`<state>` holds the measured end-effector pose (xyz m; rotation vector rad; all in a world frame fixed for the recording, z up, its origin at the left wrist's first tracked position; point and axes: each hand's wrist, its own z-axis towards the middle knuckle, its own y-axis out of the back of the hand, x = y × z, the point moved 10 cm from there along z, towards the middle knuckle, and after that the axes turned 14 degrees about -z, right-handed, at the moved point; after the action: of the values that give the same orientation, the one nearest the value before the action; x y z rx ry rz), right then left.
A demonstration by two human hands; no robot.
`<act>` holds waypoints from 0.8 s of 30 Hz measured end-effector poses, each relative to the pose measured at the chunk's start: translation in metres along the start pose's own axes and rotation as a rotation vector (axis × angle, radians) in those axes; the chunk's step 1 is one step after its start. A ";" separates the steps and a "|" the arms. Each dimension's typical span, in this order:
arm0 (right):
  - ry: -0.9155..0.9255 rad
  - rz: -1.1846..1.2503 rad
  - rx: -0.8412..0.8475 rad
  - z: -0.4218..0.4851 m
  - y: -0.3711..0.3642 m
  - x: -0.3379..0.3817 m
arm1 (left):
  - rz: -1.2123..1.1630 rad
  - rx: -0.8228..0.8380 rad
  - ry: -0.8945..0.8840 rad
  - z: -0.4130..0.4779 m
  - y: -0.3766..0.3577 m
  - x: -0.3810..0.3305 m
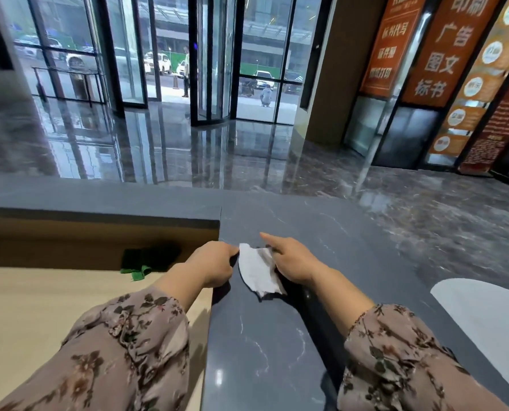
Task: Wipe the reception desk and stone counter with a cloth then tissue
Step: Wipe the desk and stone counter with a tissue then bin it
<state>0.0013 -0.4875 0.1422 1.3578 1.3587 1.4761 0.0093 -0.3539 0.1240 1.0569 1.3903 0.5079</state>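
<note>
Fingers (pixel 228 252) of the left hand (pixel 213 264) are curled in, pinching the top corner of the white tissue (pixel 257 269). Across from them the right hand (pixel 292 259) has the opposite edge tucked under its bent fingers, index finger (pixel 272 240) poking straight out ahead. The tissue is held between the two hands, its lower end drooping onto the dark veined stone counter (pixel 277 336), close to the counter's left edge. Down a level and to the left, on the pale reception desk (pixel 39 307), the green cloth (pixel 142 264) lies bunched against the brown upstand, nobody touching it.

So, reading the play: cloth set aside, tissue in both hands. This looks like the tissue stage, and more precisely the moment of spreading or folding the sheet before it goes to work. Next, I'd judge, comes flattening it into a pad, pressing it to the stone under one palm and sweeping along the counter, with plenty of grey surface ahead and to the right. Light pressure is the call, since thin tissue could tear or ball up if dragged hard.
</note>
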 end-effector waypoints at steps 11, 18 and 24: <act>0.493 -0.299 -0.062 -0.013 -0.014 0.052 | -0.211 -0.161 0.154 -0.028 -0.004 -0.009; 0.376 -0.358 -0.194 -0.001 -0.013 0.040 | -0.212 -0.205 0.197 -0.025 0.004 -0.006; 0.000 -0.386 -0.218 0.018 0.014 -0.060 | -0.120 -0.197 0.137 -0.008 0.010 -0.013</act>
<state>0.0328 -0.5435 0.1399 0.8987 1.3268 1.3149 0.0023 -0.3571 0.1400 0.7873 1.4814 0.6248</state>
